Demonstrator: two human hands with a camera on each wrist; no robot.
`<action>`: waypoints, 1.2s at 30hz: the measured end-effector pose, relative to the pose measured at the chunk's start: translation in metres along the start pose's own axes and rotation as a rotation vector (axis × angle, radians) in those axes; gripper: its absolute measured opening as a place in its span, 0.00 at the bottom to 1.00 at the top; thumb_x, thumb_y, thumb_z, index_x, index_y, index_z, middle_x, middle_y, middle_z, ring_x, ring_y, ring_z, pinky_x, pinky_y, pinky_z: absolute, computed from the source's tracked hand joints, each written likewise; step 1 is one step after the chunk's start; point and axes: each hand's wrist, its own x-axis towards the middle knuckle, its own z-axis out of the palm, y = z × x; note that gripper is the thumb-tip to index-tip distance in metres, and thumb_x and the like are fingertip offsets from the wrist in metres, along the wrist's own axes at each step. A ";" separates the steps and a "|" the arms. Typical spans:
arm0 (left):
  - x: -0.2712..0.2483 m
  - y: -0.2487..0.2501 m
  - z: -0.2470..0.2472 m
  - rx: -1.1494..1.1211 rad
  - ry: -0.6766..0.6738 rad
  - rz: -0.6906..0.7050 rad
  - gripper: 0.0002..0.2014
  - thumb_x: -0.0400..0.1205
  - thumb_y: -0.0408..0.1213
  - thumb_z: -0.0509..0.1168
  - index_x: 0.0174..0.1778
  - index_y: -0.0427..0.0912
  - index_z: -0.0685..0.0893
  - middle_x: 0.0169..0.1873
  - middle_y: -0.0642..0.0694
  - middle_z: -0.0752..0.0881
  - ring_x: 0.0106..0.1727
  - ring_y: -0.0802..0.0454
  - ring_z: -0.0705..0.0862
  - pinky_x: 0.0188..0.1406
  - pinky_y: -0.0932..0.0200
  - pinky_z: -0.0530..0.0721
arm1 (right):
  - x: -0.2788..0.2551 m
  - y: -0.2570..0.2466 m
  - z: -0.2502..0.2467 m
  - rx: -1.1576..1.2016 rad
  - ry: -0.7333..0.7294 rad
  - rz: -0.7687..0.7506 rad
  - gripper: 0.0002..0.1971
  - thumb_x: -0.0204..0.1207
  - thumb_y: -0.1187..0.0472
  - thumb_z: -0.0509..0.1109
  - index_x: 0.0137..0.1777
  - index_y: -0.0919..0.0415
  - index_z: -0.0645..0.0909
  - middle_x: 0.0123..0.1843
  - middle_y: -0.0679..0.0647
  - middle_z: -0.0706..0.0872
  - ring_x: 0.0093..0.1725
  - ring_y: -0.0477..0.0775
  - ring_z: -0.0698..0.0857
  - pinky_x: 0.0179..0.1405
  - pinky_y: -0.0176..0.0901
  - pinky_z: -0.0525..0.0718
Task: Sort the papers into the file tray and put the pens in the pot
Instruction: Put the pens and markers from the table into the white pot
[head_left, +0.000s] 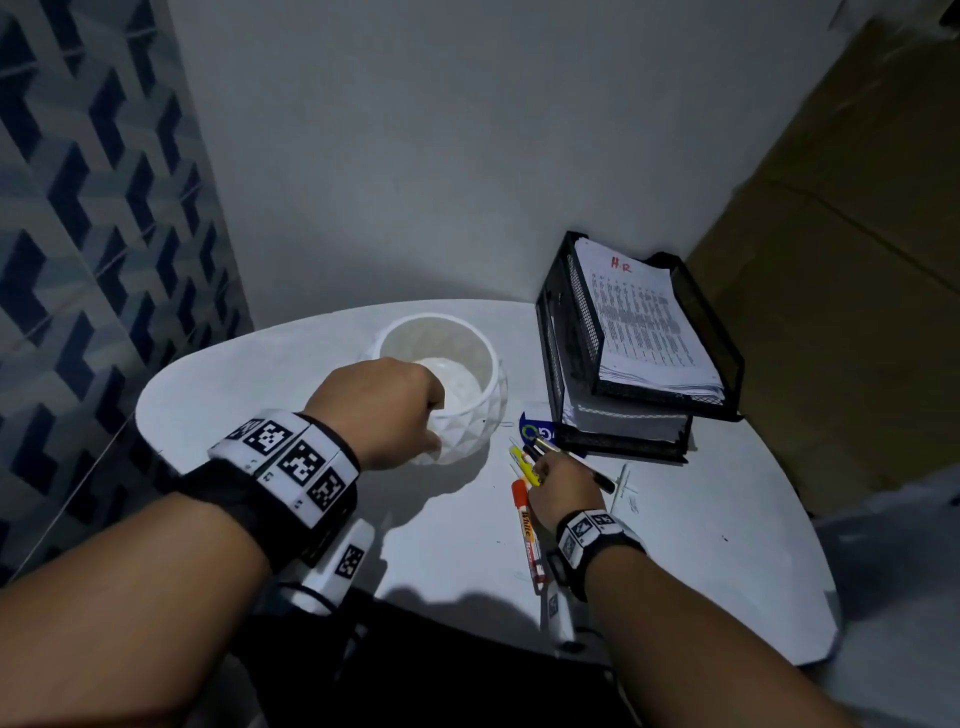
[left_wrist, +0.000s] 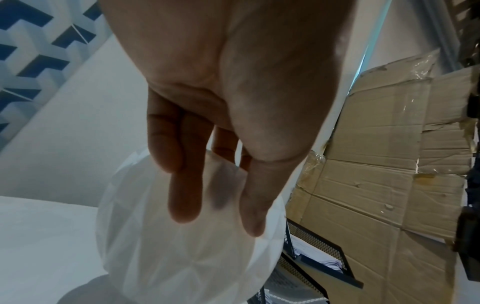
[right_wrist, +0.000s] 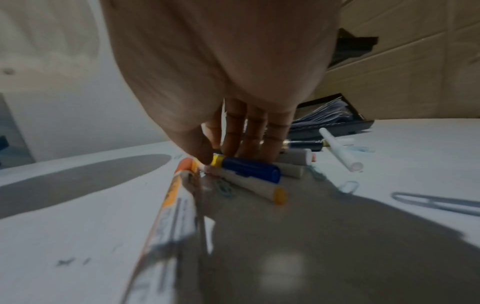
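A white faceted pot (head_left: 467, 415) stands mid-table with nothing visible inside. My left hand (head_left: 436, 421) holds its near wall: the thumb (left_wrist: 254, 216) lies outside, and some fingers reach over the rim. Right of the pot lies a cluster of pens: an orange marker (head_left: 527, 530), a yellow one (head_left: 522, 462) and a black one (head_left: 602, 480). My right hand (head_left: 545, 470) is down on them, thumb in front and fingers behind a blue-capped pen (right_wrist: 249, 168). The black mesh file tray (head_left: 727, 364) at the right holds stacked papers (head_left: 639, 322) on both tiers.
Loose paper clips (right_wrist: 349, 186) and a white pen (right_wrist: 340, 150) lie right of the cluster. A blue-and-white card (head_left: 537, 431) pokes out by the tray's foot. Cardboard (head_left: 857, 260) leans behind the tray. The round white table (head_left: 701, 545) ends close in front of me.
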 end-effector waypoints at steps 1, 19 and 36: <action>-0.002 -0.002 0.001 0.004 -0.013 -0.003 0.20 0.73 0.58 0.77 0.32 0.50 0.77 0.36 0.54 0.86 0.42 0.47 0.84 0.31 0.57 0.71 | 0.003 -0.002 0.002 -0.034 -0.009 0.001 0.10 0.74 0.62 0.70 0.53 0.50 0.81 0.50 0.53 0.89 0.50 0.59 0.87 0.48 0.43 0.86; -0.005 0.004 0.007 0.006 -0.099 0.001 0.21 0.73 0.53 0.78 0.29 0.53 0.71 0.37 0.56 0.85 0.43 0.49 0.83 0.33 0.57 0.71 | 0.012 0.032 -0.012 -0.244 -0.046 0.105 0.14 0.76 0.60 0.68 0.60 0.59 0.80 0.59 0.59 0.82 0.57 0.62 0.87 0.52 0.46 0.84; -0.015 0.031 0.019 0.151 -0.251 0.089 0.10 0.72 0.48 0.77 0.37 0.51 0.83 0.39 0.53 0.88 0.43 0.48 0.85 0.36 0.58 0.77 | -0.052 -0.112 -0.123 -0.366 -0.161 -0.507 0.08 0.81 0.51 0.63 0.55 0.53 0.73 0.50 0.56 0.83 0.46 0.61 0.80 0.42 0.49 0.76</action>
